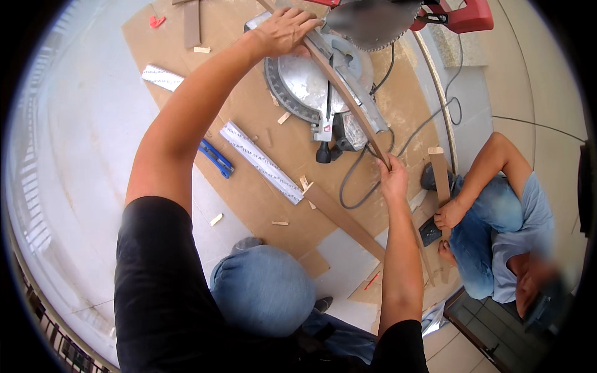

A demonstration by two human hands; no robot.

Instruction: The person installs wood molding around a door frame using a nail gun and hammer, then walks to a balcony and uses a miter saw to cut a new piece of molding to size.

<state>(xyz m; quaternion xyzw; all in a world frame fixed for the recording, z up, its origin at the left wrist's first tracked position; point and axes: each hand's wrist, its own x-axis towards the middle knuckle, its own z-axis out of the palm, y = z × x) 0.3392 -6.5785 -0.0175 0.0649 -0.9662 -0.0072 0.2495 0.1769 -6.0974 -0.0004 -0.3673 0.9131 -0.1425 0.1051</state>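
A long brown trim strip (349,97) lies slantwise across the round metal table of a miter saw (298,81). My left hand (286,31) rests over its far part by the saw's fence, with the fingers bent across it. Around the near end of the strip, my right hand (393,180) is closed, thumb up along the side. The toothed saw blade (373,28) and its red housing (469,17) are raised above the table, to the right of my left hand.
Cardboard (249,193) covers the floor, with wood offcuts (284,117), a blue utility knife (216,158), a white wrapped length (261,161) and a brown board (345,221). A black cable (348,202) loops beside the saw. At right, a crouching co-worker (497,211) holds another board (440,177).
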